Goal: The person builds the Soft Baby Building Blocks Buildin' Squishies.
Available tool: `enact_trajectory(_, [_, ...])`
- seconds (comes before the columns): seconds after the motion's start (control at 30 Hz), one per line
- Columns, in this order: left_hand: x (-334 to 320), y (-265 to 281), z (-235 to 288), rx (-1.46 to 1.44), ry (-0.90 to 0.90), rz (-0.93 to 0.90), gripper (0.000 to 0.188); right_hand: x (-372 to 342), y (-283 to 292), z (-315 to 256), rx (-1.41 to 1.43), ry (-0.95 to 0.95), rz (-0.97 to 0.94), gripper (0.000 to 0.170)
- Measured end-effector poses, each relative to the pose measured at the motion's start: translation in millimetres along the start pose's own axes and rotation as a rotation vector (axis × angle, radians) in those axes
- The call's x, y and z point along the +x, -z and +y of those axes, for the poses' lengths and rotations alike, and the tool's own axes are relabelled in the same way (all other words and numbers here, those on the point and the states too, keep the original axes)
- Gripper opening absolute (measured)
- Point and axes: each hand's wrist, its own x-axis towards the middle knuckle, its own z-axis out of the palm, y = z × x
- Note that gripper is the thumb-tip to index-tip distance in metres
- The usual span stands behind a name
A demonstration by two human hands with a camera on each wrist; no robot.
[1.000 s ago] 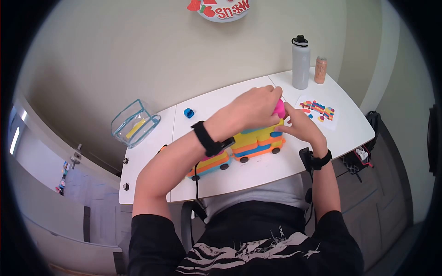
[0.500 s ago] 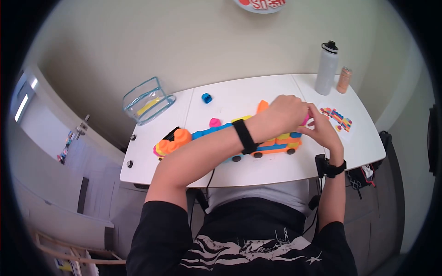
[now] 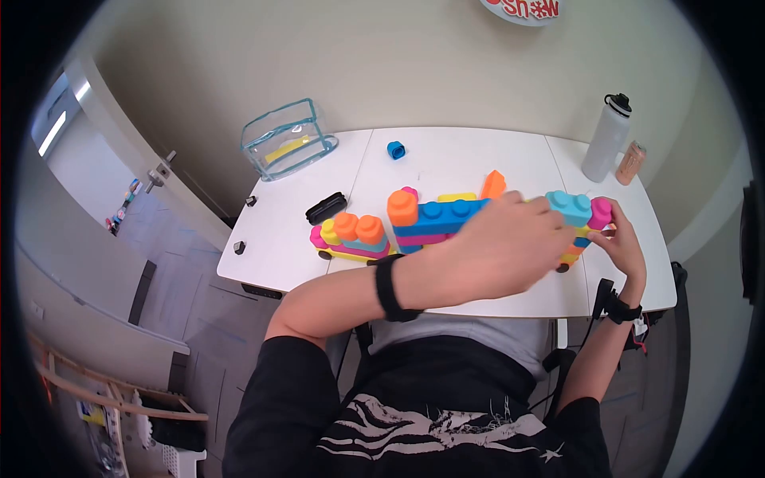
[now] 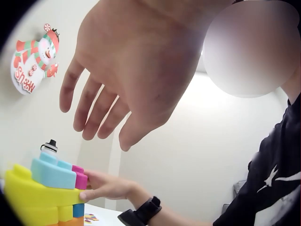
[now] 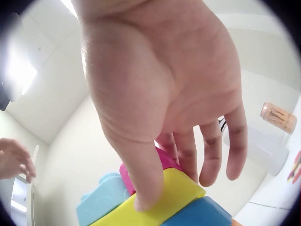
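A row of toy block cars stands along the table. At its right end is a block car with a light blue block (image 3: 567, 208) and a pink block (image 3: 600, 213) on top. My right hand (image 3: 627, 245) holds this car's end, its thumb pressed on a yellow block (image 5: 178, 193) and fingers behind the pink one. My left hand (image 3: 510, 248) hovers in front of the row with loose fingers and nothing in its palm, hiding part of the cars. Left of it show a long blue block (image 3: 453, 217) and a small car with orange blocks (image 3: 368, 229).
An orange block (image 3: 494, 185) and a yellow block (image 3: 457, 197) are behind the row. Farther back lie a blue block (image 3: 396, 150) and a clear bag (image 3: 267, 135). A black case (image 3: 326, 209) lies left. A bottle (image 3: 607, 137) and can (image 3: 631, 163) stand back right.
My left hand has come away from the pink block and swung left and toward me. My right hand stays at the car's right end. The head view has turned left.
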Motion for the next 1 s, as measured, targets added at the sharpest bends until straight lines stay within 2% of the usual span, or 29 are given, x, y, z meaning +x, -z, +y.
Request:
enact_trajectory(0.03, [-9.7,9.7,-3.1,-0.030,0.050,-0.037,0.035,-2.3,4.5,4.4,-0.012,-0.014,0.005,0.064])
enact_trajectory(0.17, [-50.6,44.4,-47.2,-0.050,0.224,0.139,0.028,-12.1,26.5,27.1,0.036,-0.083,0.001,0.065])
enact_trajectory(0.2, [-59.8,58.3,-59.9,-0.061,0.356,0.074,0.026,-13.6,30.4,28.4,0.024,-0.091,0.007,0.065])
enact_trajectory(0.33, [-119.1,69.5,-144.4,-0.051,0.656,-0.012,0.017,-25.1,39.6,46.8,-0.034,-0.049,0.118,0.070])
enact_trajectory(0.4, [-162.7,56.8,-200.3,-0.036,0.791,-0.129,0.022,-26.6,43.2,49.2,-0.052,-0.035,0.156,0.072])
enact_trajectory(0.43, [-186.9,50.5,-224.6,-0.023,0.858,-0.193,0.026,-26.6,44.3,45.8,-0.070,-0.096,0.176,0.073])
enact_trajectory(0.5, [-247.2,20.8,-274.1,-0.019,0.936,-0.296,0.042,-27.5,46.3,46.9,-0.087,-0.157,0.193,0.074])
enact_trajectory(0.53, [-272.1,8.0,-288.7,-0.021,0.935,-0.294,0.042,-27.7,45.1,49.4,-0.100,-0.137,0.201,0.074])
enact_trajectory(0.6, [-309.6,-10.1,-302.3,0.092,1.070,-0.464,0.071,-26.4,45.0,49.2,-0.115,-0.115,0.213,0.075])
enact_trajectory(0.63, [-317.8,-12.4,-301.6,0.090,1.068,-0.464,0.071,-26.7,43.9,47.8,-0.111,-0.121,0.220,0.075])
enact_trajectory(0.7, [-333.2,-20.1,-300.2,0.096,1.209,-0.531,0.098,-28.1,43.8,44.7,-0.117,-0.134,0.223,0.075])
enact_trajectory(0.8, [-351.4,-28.3,-307.0,0.043,1.241,-0.559,0.108,-26.9,42.8,45.4,-0.149,-0.127,0.220,0.075])
enact_trajectory(0.83, [-353.1,-27.9,-304.3,-0.014,1.289,-0.512,0.101,-27.3,42.3,43.9,-0.125,-0.141,0.213,0.075])
enact_trajectory(0.93, [-355.5,-30.2,-307.4,-0.013,1.286,-0.488,0.090,-29.9,41.8,40.8,-0.118,-0.166,0.206,0.076])
enact_trajectory(0.97, [-357.7,-31.5,-307.7,-0.013,1.244,-0.463,0.075,-30.3,42.1,41.0,-0.132,-0.172,0.201,0.077])
enact_trajectory(1.0, [-358.8,-32.6,-309.7,-0.013,1.241,-0.467,0.075,-30.3,43.5,41.8,-0.131,-0.176,0.202,0.077])
